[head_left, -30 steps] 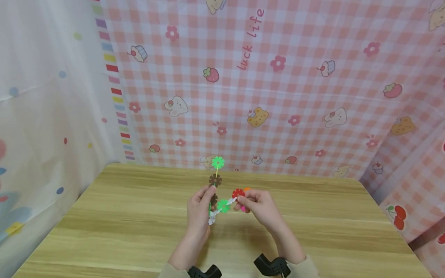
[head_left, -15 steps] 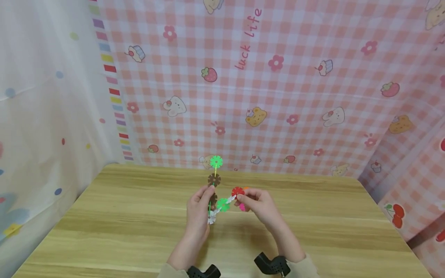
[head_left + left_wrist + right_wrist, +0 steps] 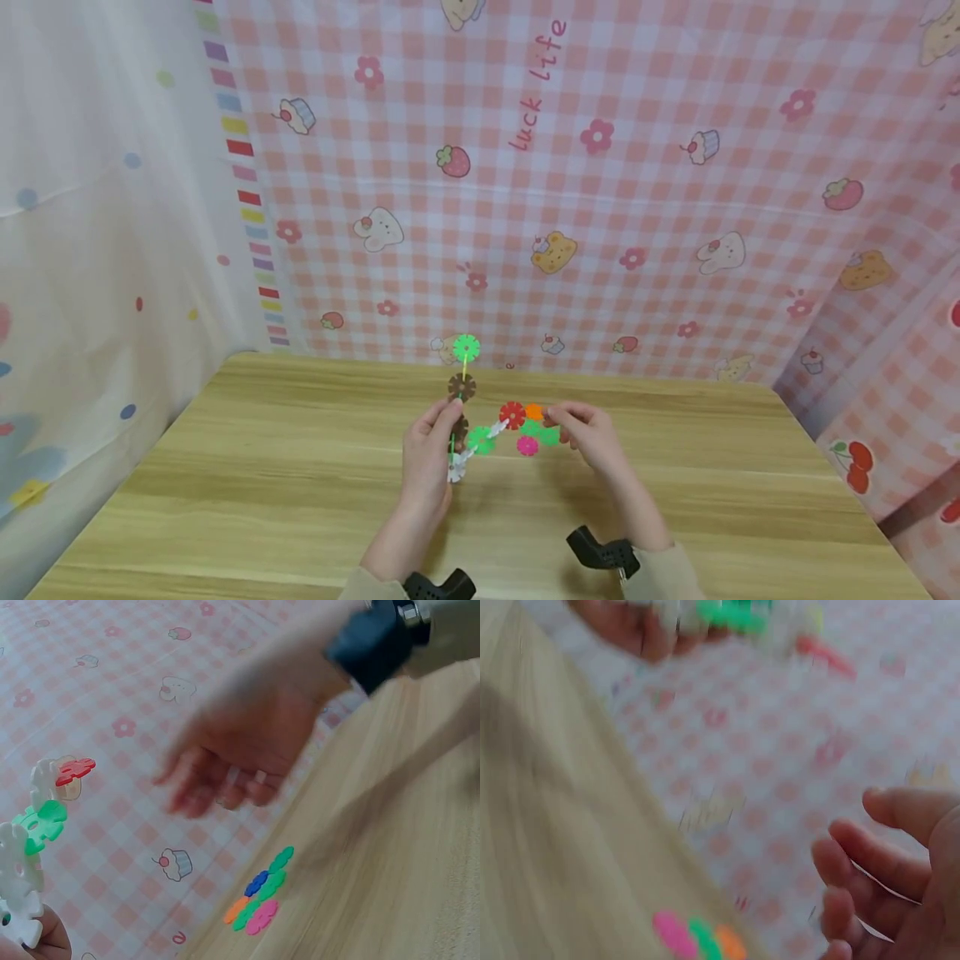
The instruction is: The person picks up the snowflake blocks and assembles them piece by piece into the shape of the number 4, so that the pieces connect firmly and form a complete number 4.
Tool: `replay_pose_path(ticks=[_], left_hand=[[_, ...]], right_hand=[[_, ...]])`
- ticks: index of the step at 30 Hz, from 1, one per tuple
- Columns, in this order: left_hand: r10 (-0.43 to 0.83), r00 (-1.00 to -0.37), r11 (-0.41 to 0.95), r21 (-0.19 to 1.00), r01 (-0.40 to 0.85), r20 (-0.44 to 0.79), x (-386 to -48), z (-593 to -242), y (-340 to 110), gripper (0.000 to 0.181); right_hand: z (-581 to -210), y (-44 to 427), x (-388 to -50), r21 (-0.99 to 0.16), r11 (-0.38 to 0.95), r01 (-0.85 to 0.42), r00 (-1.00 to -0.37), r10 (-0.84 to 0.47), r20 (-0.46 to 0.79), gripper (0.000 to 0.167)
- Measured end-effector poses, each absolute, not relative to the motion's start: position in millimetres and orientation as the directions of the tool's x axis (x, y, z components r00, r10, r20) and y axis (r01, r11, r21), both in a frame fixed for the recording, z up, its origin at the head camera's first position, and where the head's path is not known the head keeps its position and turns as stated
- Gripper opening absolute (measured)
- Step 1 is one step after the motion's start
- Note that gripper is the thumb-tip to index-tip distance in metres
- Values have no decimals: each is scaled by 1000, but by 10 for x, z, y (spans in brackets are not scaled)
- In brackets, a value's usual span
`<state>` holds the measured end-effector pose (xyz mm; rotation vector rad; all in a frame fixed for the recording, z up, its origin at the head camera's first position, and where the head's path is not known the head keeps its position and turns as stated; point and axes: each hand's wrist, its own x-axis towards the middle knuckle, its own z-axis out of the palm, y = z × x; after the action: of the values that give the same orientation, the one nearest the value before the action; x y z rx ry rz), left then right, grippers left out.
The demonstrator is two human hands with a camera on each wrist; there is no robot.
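Wooden table: the bare pale wooden table (image 3: 300,500) spreads beneath both hands, meeting a pink checked cloth (image 3: 480,208) printed with cakes, strawberries and flowers.
Side cloths: a white dotted cloth (image 3: 112,250) hangs at the left; a cherry-printed cloth (image 3: 892,467) at the right.
Loose discs: a small flat group lies on the table near the right hand (image 3: 588,433), with an orange disc (image 3: 533,412), a pink disc (image 3: 527,446), green discs (image 3: 550,436) and a blue disc (image 3: 256,883).
In the way: from the head, the right hand covers part of the group, hiding the blue one; the left wrist view shows it.
Disc chain: the chain (image 3: 462,387) of notched discs is raised above the table, running from green through yellow, brown and white to a red disc (image 3: 512,415) at its end.
Left hand: the left hand (image 3: 429,454) pinches the chain between thumb and fingers, palm side inward.
Right hand pose: holding nothing, fingers loosely bent, thumb apart from them; blurred in the left wrist view.
Wrists: each carries a black camera (image 3: 603,552) beside a beige sleeve (image 3: 663,573).
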<state>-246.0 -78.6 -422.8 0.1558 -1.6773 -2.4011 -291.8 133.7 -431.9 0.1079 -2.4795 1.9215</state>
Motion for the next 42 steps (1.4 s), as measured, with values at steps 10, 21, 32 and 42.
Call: replay_pose_path(ticks=[10,21,32,42], left_hand=[[-220,-975,-336,936,105,30,-2469,-4253,-784,23],[-204,-979,-323,943,83,16,-2460,-4240,-813,26],[-212,-977,-319,944,89,20,-2462,-4242,-799,25],[-199,-980,-307,947,92,31,-2449,-4218,-810,34]], right_hand=[[-4821,1619,-3103,-882,471,7,-985,154,75,36],[-4966,1593,-3144,-679,733,-37,-977,117,179,49],[-4979,1579,-3149,-669,743,-20,-971,145,191,34],[-4884,1587,-3145,-788,615,-28,-979,141,145,18]])
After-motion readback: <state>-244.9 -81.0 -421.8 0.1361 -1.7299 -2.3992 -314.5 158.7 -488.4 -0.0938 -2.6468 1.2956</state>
